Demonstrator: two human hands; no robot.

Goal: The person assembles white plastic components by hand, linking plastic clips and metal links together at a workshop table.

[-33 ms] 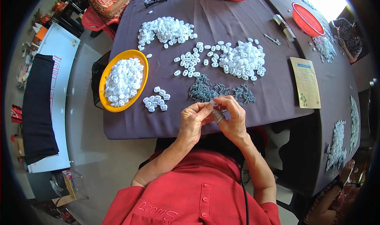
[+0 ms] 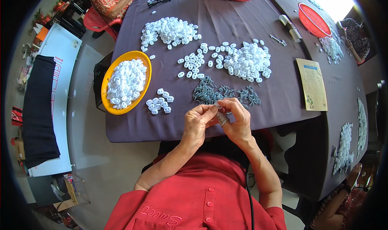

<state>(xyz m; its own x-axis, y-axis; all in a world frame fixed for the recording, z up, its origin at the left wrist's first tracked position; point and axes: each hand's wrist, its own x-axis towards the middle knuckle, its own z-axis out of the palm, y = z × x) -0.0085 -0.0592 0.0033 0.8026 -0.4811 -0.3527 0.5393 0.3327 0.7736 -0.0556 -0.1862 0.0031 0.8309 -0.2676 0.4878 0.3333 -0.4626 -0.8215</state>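
Above the table's front edge, my left hand [image 2: 195, 124] and my right hand [image 2: 239, 124] meet, fingers closed in a pinch. Between the fingertips shows a small white plastic piece [image 2: 218, 105], mostly covered. A pale speckled wrap [image 2: 222, 118] covers a right-hand digit. Just beyond my fingers lies a heap of small grey screws [image 2: 207, 93]. Behind it is a pile of white oval two-hole plastic pieces [image 2: 247, 62], with several loose ones [image 2: 191, 63] to its left. A small group of white pieces [image 2: 159, 101] lies left of my hands.
An orange oval tray [image 2: 106, 102] of white pieces stands at the left edge. Another white pile [image 2: 169, 31] lies farther back. Red baskets [image 2: 313, 21], glasses [image 2: 159, 2], a brown envelope [image 2: 312, 84] and a cylindrical container [image 2: 290, 28] are around. Other people sit at the table's sides.
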